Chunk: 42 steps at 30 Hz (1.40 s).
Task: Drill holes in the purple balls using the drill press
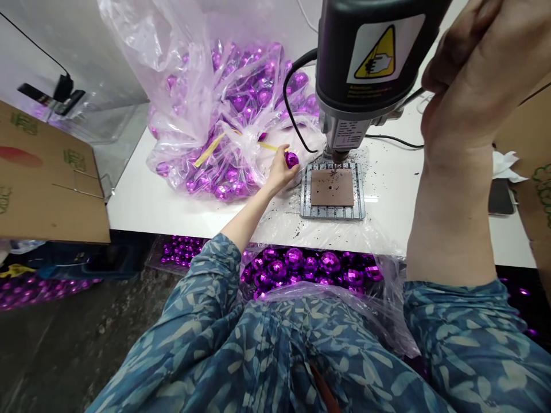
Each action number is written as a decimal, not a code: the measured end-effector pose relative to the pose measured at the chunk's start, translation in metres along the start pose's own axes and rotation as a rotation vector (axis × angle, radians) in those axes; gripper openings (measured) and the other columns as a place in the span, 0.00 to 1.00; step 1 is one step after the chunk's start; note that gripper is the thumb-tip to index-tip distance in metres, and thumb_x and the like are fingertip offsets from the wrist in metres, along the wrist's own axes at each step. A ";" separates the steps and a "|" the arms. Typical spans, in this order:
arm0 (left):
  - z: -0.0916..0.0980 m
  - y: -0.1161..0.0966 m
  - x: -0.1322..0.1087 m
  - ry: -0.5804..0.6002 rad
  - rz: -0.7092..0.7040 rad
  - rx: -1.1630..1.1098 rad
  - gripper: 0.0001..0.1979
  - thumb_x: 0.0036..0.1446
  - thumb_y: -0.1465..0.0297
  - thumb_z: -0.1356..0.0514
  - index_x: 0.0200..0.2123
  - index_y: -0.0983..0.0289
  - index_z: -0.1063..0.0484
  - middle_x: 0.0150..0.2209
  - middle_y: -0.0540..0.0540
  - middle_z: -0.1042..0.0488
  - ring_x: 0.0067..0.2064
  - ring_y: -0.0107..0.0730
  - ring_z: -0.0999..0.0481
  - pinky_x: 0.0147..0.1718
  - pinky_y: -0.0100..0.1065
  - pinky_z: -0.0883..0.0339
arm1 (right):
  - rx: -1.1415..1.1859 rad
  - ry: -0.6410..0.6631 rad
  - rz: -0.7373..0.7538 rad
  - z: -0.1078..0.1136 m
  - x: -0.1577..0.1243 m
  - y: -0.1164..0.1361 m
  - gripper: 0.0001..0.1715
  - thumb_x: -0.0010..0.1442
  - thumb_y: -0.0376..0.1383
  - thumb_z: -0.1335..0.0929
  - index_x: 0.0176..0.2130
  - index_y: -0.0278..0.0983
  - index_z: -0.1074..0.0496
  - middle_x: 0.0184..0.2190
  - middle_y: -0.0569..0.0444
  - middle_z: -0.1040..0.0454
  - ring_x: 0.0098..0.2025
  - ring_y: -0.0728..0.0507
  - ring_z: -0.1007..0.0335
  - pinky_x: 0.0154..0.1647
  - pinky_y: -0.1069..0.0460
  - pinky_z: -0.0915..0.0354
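Note:
My left hand [280, 170] pinches a shiny purple faceted ball [291, 160] between thumb and fingers, just left of the drill press [365, 63]. Under the drill, a brown square board [323, 189] with a small hole lies on the slotted metal base plate [305, 207]. Dark shavings are scattered on and around them. High on the right, my right hand [469, 63] is closed in a fist beside the drill motor. A thin lever [414, 96] runs from the drill to this hand; the grip itself is hidden by my fingers.
A clear plastic bag [189, 109] full of purple balls lies on the white table [172, 213], behind my left hand. Below the table edge, an open bag holds more purple balls [297, 267]. Cardboard boxes [51, 183] flank the table. A black cable [289, 92] loops beside the drill.

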State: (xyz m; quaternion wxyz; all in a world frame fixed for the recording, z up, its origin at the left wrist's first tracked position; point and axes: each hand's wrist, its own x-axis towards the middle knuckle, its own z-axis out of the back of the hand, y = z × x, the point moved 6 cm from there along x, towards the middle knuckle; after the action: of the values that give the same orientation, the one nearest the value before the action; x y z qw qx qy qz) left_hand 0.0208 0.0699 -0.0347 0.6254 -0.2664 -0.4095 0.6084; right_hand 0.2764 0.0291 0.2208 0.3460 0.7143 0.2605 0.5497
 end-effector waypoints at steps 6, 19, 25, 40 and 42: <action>0.016 -0.024 -0.029 0.053 -0.120 -0.169 0.28 0.52 0.70 0.26 0.56 0.61 0.28 0.58 0.62 0.24 0.59 0.43 0.21 0.59 0.42 0.26 | -0.001 -0.182 -0.105 0.006 -0.004 -0.002 0.26 0.69 0.34 0.44 0.21 0.35 0.58 0.18 0.56 0.59 0.18 0.63 0.51 0.26 0.63 0.48; -0.033 -0.029 -0.061 0.358 0.075 -0.512 0.28 0.56 0.58 0.24 0.55 0.61 0.27 0.54 0.60 0.17 0.52 0.39 0.17 0.54 0.40 0.23 | 0.049 -0.082 0.035 0.000 -0.003 0.009 0.23 0.67 0.33 0.45 0.22 0.39 0.58 0.17 0.57 0.63 0.17 0.61 0.52 0.24 0.61 0.52; -0.044 -0.029 -0.059 0.345 0.048 -0.453 0.27 0.58 0.59 0.25 0.56 0.61 0.27 0.50 0.58 0.17 0.48 0.36 0.17 0.50 0.38 0.24 | 0.048 -0.072 0.036 0.000 -0.006 0.013 0.21 0.68 0.34 0.45 0.23 0.39 0.56 0.16 0.58 0.61 0.16 0.61 0.53 0.23 0.59 0.55; -0.063 -0.053 -0.072 0.150 -0.174 -0.135 0.26 0.56 0.60 0.23 0.56 0.59 0.21 0.52 0.60 0.19 0.56 0.48 0.21 0.58 0.48 0.27 | -0.021 -0.081 0.026 0.002 -0.006 0.009 0.22 0.68 0.38 0.43 0.26 0.37 0.59 0.16 0.59 0.61 0.17 0.63 0.54 0.25 0.61 0.57; -0.067 -0.052 -0.072 0.157 -0.176 -0.145 0.26 0.57 0.59 0.24 0.57 0.59 0.22 0.53 0.60 0.19 0.58 0.49 0.22 0.60 0.50 0.28 | -0.023 -0.069 0.040 0.002 -0.007 0.010 0.27 0.67 0.43 0.40 0.25 0.36 0.60 0.16 0.59 0.60 0.18 0.64 0.53 0.25 0.62 0.55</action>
State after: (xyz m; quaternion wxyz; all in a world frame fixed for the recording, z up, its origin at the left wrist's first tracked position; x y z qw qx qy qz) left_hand 0.1102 0.0045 -0.0397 0.6857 -0.3208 -0.4238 0.4973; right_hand 0.2765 0.0173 0.2244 0.3520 0.7339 0.2276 0.5346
